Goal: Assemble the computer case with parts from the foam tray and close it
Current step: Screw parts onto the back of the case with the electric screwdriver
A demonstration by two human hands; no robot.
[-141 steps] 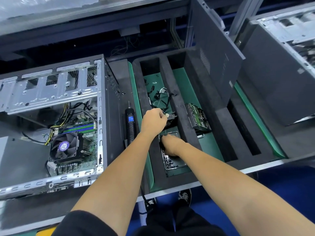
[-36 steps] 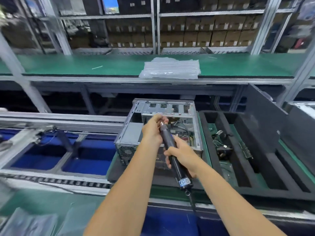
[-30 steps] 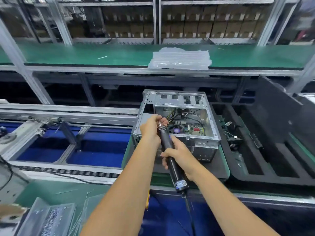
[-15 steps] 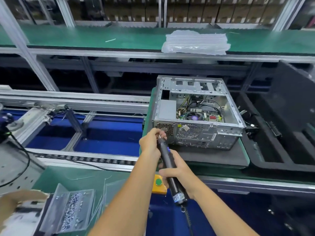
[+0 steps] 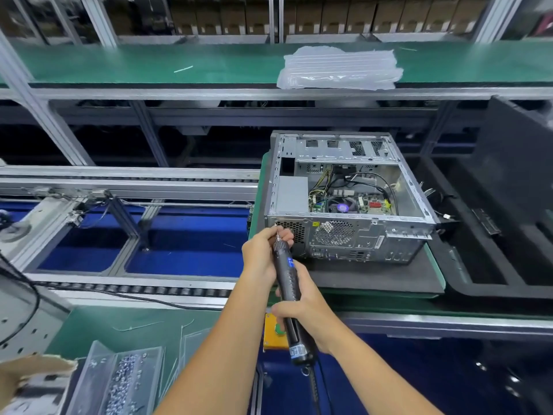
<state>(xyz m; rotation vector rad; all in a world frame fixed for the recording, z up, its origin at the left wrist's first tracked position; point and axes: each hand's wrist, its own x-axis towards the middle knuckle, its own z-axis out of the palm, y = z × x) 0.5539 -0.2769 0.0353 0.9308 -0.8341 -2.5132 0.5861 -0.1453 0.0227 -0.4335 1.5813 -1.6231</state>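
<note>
Nothing printed here can actually be read. The electric screwdriver (image 5: 288, 298) carries a blue label near its tip and a white sticker near its cord end — both too blurred to make out. The computer case (image 5: 347, 205) shows a small yellow sticker on its rear panel, and its marking is likewise illegible.

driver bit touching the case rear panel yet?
Cannot tell. In the head view the left hand wraps the electric screwdriver tip right at the computer case rear corner, so its fingers hide any contact or gap.
</note>
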